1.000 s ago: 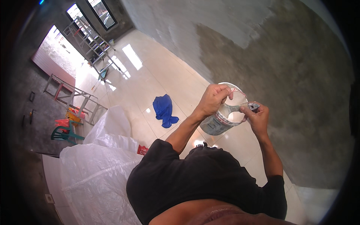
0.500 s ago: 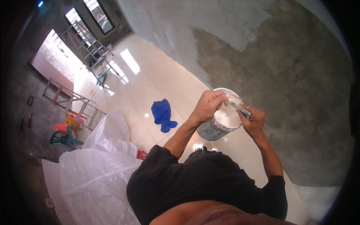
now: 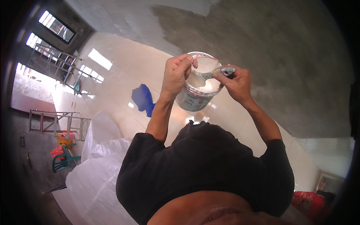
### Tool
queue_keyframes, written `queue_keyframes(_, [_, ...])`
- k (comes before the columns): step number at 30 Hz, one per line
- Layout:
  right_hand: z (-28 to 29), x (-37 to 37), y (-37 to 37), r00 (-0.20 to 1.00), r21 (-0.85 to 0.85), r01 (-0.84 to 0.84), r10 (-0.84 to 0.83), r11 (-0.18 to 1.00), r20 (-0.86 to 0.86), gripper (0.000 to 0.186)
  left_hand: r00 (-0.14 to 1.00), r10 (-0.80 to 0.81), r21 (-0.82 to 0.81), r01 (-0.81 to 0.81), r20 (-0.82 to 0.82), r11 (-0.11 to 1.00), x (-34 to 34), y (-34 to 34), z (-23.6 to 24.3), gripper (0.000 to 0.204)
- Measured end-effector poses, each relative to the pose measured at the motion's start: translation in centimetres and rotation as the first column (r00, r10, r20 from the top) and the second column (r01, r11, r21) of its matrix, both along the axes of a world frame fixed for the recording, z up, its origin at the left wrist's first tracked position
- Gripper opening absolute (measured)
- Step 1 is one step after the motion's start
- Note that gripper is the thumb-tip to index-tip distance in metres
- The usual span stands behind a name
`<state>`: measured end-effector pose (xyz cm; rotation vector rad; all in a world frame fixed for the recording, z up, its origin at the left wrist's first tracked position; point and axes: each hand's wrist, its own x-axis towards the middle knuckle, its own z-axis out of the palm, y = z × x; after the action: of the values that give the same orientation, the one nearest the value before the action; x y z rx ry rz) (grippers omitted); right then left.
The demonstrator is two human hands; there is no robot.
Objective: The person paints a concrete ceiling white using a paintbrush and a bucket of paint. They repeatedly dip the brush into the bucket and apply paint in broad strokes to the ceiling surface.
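My left hand (image 3: 175, 75) grips the handle (image 3: 205, 57) of a paint bucket (image 3: 193, 101) with a paint-crusted rim and white paint inside, held out in front of my body over the tiled floor. My right hand (image 3: 237, 83) is closed on a paintbrush (image 3: 205, 75) with a speckled handle; its head lies across the bucket's mouth, pointing toward my left hand. My fingers hide part of the handle and of the brush.
A partly coated wall (image 3: 270, 67) runs along the right. A blue cloth (image 3: 141, 98) lies on the floor. Plastic sheeting (image 3: 93, 180), a green chair (image 3: 62, 163), ladders (image 3: 56, 122) and an open doorway (image 3: 33, 86) are on the left. Red material (image 3: 309, 204) sits at lower right.
My view has turned, so the bucket and hands sit higher and further left, and red material shows at lower right. The brush has tilted back to nearly level since half a second ago.
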<state>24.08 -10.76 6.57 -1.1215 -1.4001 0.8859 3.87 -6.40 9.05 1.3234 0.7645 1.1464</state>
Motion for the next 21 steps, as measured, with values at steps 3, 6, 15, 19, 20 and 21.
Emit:
queue_keyframes(3, [-1.0, 0.2, 0.3, 0.976, -0.1, -0.07, 0.047, 0.992, -0.211, 0.015, 1.0, -0.003, -0.009, 0.003, -0.005, 1.0, 0.1, 0.2, -0.5, 0.028])
queue_keyframes(6, [-1.3, 0.5, 0.6, 0.985, -0.124, -0.051, 0.029, 0.991, -0.17, 0.012, 1.0, 0.011, -0.023, -0.011, -0.002, 1.0, 0.2, 0.4, -0.9, 0.029])
queue_keyframes(15, [-3.5, 0.4, 1.8, 0.895, 0.462, -0.002, -0.205, 0.887, 0.397, 0.021, 1.0, -0.019, -0.061, 0.018, -0.014, 0.998, -0.2, 0.6, -0.5, 0.029])
queue_keyframes(19, [-2.6, 0.5, 1.8, 0.802, 0.6, -0.05, -0.326, 0.798, 0.5, 0.02, 0.998, -0.05, -0.057, 0.048, -0.026, 0.997, -0.3, 0.7, -0.1, 0.029])
queue_keyframes(20, [-2.3, 0.4, 1.5, 0.777, 0.598, -0.067, -0.334, 0.798, 0.534, 0.02, 0.998, -0.055, -0.062, 0.054, -0.024, 0.997, -0.4, 0.7, -0.1, 0.029])
queue_keyframes(21, [-2.1, 0.2, 1.3, 0.745, 0.572, -0.078, -0.334, 0.816, 0.578, 0.02, 0.998, -0.052, -0.073, 0.051, -0.024, 0.996, -0.4, 0.6, 0.3, 0.029])
